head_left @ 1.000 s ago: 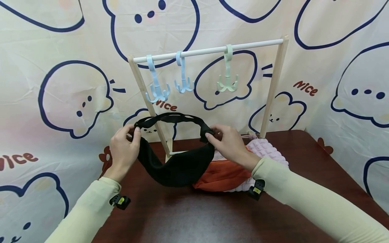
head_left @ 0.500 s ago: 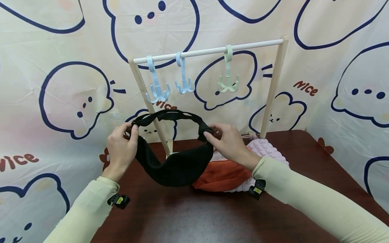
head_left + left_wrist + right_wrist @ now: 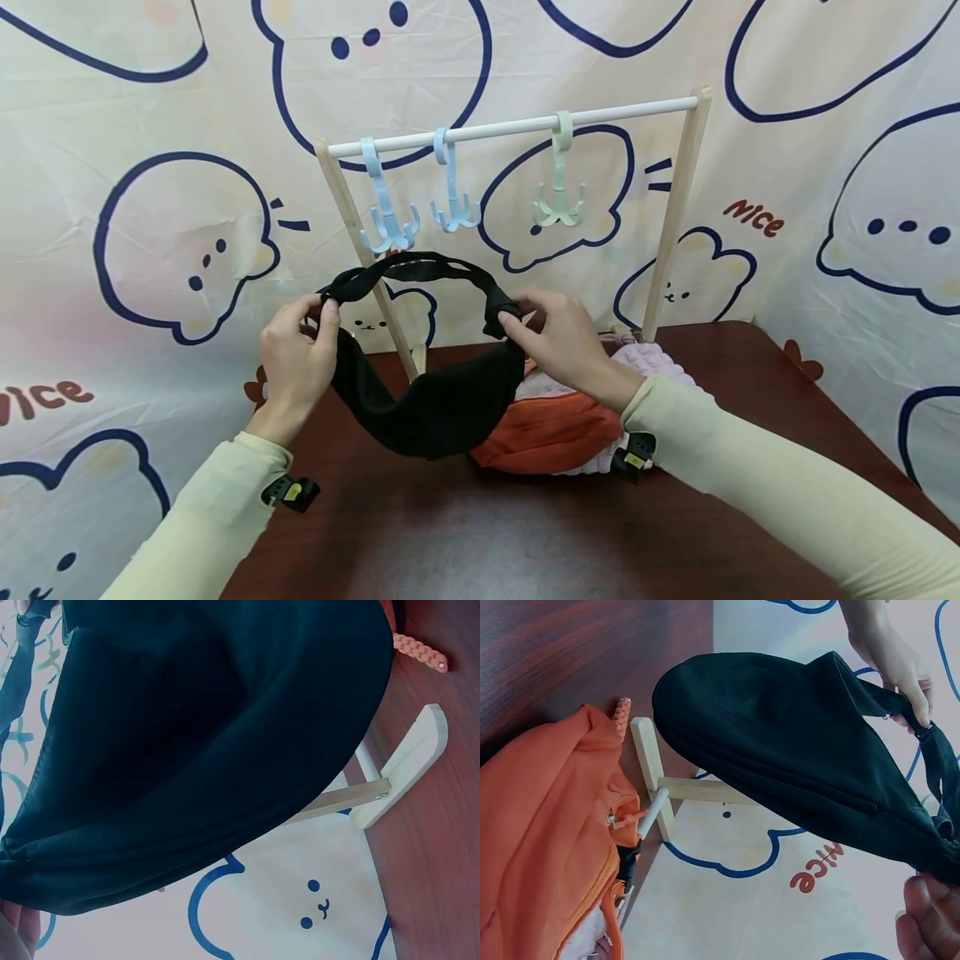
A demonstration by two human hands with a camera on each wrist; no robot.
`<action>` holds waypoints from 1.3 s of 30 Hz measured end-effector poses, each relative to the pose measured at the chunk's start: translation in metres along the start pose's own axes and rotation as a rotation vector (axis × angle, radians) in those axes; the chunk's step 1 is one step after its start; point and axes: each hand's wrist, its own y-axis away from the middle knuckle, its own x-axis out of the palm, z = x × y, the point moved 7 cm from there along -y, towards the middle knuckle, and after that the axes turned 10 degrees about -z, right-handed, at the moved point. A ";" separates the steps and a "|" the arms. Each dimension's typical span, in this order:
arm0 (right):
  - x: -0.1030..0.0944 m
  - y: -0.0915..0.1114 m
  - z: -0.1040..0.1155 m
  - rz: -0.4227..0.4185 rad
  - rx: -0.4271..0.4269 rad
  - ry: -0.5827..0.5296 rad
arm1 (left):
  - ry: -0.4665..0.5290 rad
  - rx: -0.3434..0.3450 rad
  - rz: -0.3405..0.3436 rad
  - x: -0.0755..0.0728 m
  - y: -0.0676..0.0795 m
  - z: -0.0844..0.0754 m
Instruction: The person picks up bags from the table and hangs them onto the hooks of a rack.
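Note:
A black cloth bag (image 3: 438,408) with a looped strap (image 3: 423,268) hangs in the air between both hands, its body sagging below. My left hand (image 3: 300,354) pinches the left end, where strap meets body, between thumb and fingers. On the opposite end, my right hand (image 3: 558,337) pinches the knotted strap. The right wrist view shows the bag body (image 3: 757,735) from its side, with a seam along it; the left hand (image 3: 904,675) grips the strap beyond. In the left wrist view, dark fabric (image 3: 195,750) covers most of the picture, and the left fingertips (image 3: 28,930) show at a corner.
Behind the bag stands a wooden rack with a white bar (image 3: 510,127). Two blue hooks (image 3: 387,221) and a green hook (image 3: 559,196) hang from it. An orange bag (image 3: 558,433) and a pink quilted bag (image 3: 652,362) lie on the brown table (image 3: 480,542).
Both hands have lifted the black bag slightly and drifted a little left. Its strap now reaches up close to the lower end of the left blue hook in the head view.

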 end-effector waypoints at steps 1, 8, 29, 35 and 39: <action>0.000 0.000 0.000 -0.004 -0.001 -0.005 | 0.002 0.001 -0.001 0.000 -0.001 -0.001; -0.001 -0.001 0.004 -0.026 -0.001 -0.042 | 0.012 0.011 -0.006 -0.001 -0.005 -0.007; -0.009 -0.013 0.017 -0.100 -0.038 -0.057 | 0.080 0.005 -0.046 -0.001 -0.014 -0.021; -0.009 -0.017 0.021 -0.112 -0.054 -0.046 | 0.102 -0.003 -0.046 -0.001 -0.018 -0.025; -0.008 -0.021 0.023 -0.114 -0.058 -0.062 | 0.104 -0.013 -0.035 0.000 -0.021 -0.026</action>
